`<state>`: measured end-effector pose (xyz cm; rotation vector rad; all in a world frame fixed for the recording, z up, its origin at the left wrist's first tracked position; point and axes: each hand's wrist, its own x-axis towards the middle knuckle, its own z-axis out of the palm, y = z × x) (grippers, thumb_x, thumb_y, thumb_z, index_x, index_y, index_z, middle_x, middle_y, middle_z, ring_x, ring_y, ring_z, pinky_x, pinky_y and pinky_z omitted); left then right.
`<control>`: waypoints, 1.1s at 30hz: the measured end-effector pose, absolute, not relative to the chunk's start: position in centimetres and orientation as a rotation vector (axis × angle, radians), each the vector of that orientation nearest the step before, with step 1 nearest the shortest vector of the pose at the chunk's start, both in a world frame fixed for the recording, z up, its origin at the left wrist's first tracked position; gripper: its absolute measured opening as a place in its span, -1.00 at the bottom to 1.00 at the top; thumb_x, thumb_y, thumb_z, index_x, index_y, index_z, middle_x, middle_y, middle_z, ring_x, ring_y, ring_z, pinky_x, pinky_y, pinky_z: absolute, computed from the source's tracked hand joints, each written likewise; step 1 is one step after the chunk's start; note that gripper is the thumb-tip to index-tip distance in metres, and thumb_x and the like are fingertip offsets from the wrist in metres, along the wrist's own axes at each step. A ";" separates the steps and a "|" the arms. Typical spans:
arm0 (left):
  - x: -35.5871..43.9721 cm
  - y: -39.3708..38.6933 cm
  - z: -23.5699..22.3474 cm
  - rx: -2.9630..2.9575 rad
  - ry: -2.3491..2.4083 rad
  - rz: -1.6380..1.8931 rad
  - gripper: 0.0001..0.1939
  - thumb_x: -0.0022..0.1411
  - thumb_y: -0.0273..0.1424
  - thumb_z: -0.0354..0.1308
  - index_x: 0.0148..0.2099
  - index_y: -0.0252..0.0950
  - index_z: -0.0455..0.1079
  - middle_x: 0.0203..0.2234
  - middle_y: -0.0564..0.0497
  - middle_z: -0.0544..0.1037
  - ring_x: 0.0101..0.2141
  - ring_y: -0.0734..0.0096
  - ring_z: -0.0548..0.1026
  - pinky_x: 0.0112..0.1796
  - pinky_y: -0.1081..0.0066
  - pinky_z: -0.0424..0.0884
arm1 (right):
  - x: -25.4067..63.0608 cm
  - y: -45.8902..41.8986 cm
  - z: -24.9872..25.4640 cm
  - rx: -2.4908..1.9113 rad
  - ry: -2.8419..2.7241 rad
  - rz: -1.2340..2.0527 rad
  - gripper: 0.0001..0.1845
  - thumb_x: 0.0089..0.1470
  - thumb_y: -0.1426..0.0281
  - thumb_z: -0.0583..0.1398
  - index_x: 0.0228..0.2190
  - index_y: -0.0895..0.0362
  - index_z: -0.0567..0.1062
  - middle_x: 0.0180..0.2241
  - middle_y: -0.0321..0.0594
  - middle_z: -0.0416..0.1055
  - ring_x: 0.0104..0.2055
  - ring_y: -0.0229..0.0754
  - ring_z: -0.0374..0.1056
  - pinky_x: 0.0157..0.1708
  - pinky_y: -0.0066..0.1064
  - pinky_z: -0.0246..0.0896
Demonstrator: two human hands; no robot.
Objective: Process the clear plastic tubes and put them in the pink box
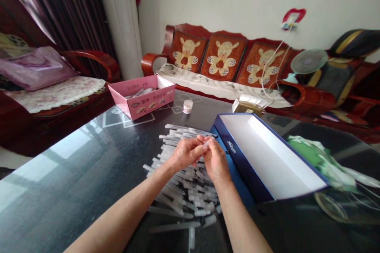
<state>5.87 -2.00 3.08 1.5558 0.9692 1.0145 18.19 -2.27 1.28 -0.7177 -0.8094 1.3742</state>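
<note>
The left hand (184,153) and right hand (216,161) pinch a small, pale piece (211,138) — moving it calls for a light grip — over many cloudy plastic tubes (194,197).

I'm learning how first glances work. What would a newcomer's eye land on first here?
Probably the two hands, left and right, meeting fingertip to fingertip above a messy heap of pale, translucent tubes. Next, likely the bright pink box at the table's far left, and the open blue box with its white inside, just right of the heap.
</note>
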 end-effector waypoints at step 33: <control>5.7 -2.3 3.3 1.386 0.783 0.881 -0.54 0.16 -0.03 0.08 -0.53 -0.32 0.25 -0.72 0.14 0.33 -0.77 0.62 0.27 -0.72 0.57 0.12 | 17.8 -2.6 1.6 -0.733 -0.637 1.413 -0.76 -0.07 0.19 0.33 -0.42 0.09 0.52 -0.44 -0.25 0.58 -0.36 -0.14 0.49 -0.39 -0.34 0.38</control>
